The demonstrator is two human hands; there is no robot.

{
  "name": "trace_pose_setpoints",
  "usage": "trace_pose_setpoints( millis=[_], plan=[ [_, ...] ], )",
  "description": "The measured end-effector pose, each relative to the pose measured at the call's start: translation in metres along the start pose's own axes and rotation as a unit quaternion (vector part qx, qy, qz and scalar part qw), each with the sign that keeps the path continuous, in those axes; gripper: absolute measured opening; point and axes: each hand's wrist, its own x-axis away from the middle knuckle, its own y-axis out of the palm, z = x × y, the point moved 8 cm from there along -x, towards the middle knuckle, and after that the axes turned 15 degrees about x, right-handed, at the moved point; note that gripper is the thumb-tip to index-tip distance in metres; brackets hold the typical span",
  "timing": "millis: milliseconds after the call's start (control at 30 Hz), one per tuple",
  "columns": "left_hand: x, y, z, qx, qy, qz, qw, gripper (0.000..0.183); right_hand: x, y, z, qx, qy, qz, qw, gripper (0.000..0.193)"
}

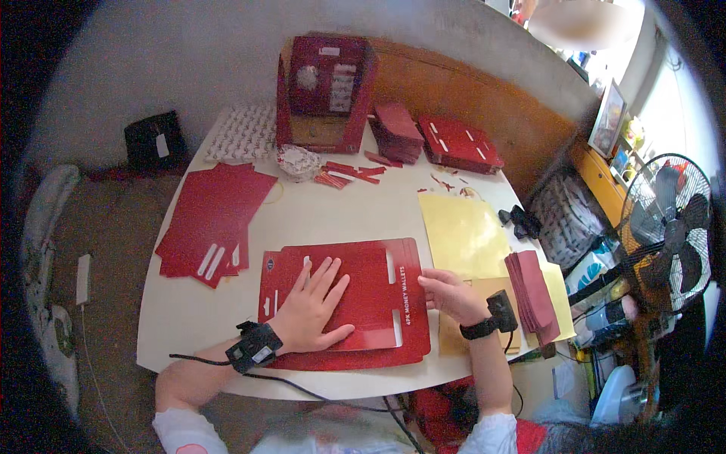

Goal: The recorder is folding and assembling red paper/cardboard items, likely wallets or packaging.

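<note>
Near the left edge of the white table [181, 318] lies a stack of flat red card sheets [212, 216] with white slots, and beyond it, toward the far left corner, a sheet of small patterned stickers [243, 132]. At the near edge, right in front of me, sits the red die-cut box blank [370, 303], lying flat with its printed side up. My left hand [314, 309] rests on the middle of it, open, palm down and fingers spread, pressing the card to the table without grasping anything; a black wrist device [253, 346] with a cable sits on that arm. At the far edge stands an upright red display box [324, 91], with red paper scraps [344, 175] in front of it and two piles of folded red cartons [435, 140] to its right. My right hand [451, 293] is at the blank's right edge, fingers curled over it and touching the card; I cannot tell whether it actually pinches the edge. Under and beyond that hand lie yellow sheets [461, 231], and a stack of dark red envelopes [533, 291] sits near the right edge.
</note>
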Motion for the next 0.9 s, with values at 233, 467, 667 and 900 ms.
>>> trace_pose_setpoints(
  millis=[233, 467, 667, 900],
  plan=[
    [-0.002, -0.001, -0.001, 0.000, 0.006, -0.007, 1.000, 0.084, -0.003, 0.027, -0.013, -0.108, -0.036, -0.033, 0.993, 0.032],
    [-0.006, -0.005, 0.010, 0.030, 0.051, 0.004, 0.998, 0.102, 0.002, 0.044, -0.005, -0.089, -0.010, -0.034, 0.995, 0.043],
    [-0.009, -0.004, 0.015, 0.028, 0.062, 0.011, 0.998, 0.104, 0.003, 0.053, -0.003, -0.125, -0.017, -0.077, 0.989, 0.047],
    [-0.010, -0.010, 0.021, -0.020, 0.083, 0.048, 0.995, 0.089, 0.003, 0.054, 0.000, -0.154, -0.021, -0.090, 0.984, 0.049]
  ],
)
